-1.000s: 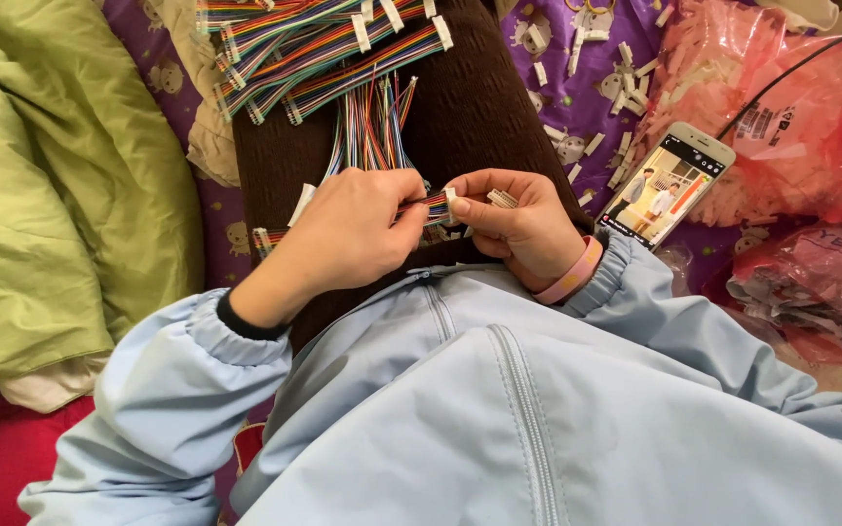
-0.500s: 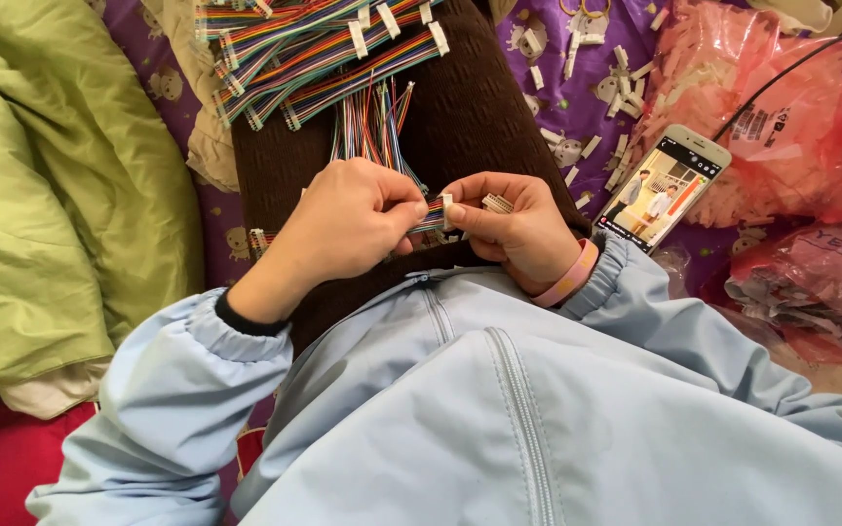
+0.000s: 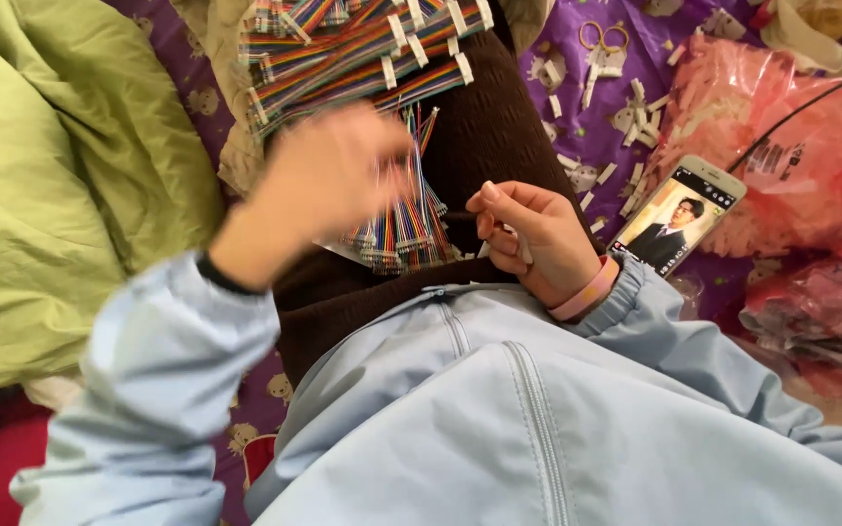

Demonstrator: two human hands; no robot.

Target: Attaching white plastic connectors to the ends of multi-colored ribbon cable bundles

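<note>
She sits on a purple cloth (image 3: 587, 127), a green blanket (image 3: 51, 195) at left and pink plastic bags (image 3: 811, 185) at right. Her blurred left hand (image 3: 328, 175), grip unreadable, hovers over coloured wires (image 3: 397, 229); her right hand (image 3: 528, 239) curls loosely, fingertips pinching something small.

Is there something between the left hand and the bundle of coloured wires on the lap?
Nothing visible. The left hand, blurred, is raised directly over the coloured wires, with no other object between. The right hand rests beside them.
</note>
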